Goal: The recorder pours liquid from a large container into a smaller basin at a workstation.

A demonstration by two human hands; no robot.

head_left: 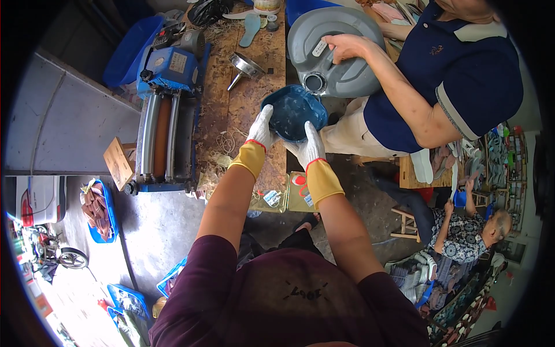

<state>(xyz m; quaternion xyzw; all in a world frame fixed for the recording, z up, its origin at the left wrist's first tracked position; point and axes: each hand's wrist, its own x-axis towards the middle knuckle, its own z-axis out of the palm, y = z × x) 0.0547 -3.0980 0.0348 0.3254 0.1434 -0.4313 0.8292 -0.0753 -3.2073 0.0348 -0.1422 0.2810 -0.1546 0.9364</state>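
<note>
A dark blue plastic basin (292, 113) is between my hands, with a little liquid visible inside. My left hand (261, 126), in a white knit glove with a yellow cuff, grips its near left rim. On the near right rim my right hand (311, 146) does the same, thumb over the edge. Just past the basin, another person's hand holds a large grey jerrycan (352, 55) by its handle. The can is tilted, and its open mouth (315, 82) is at the basin's far rim. Some of my fingers are hidden beneath the basin.
A metal funnel (245, 66) and a light blue insole (250, 30) lie on the wooden workbench (222, 107). Left of it stands a blue roller machine (167, 87). Two square tins (272, 198) are below my hands. Another person (462, 231) sits at the right among piled shoe parts.
</note>
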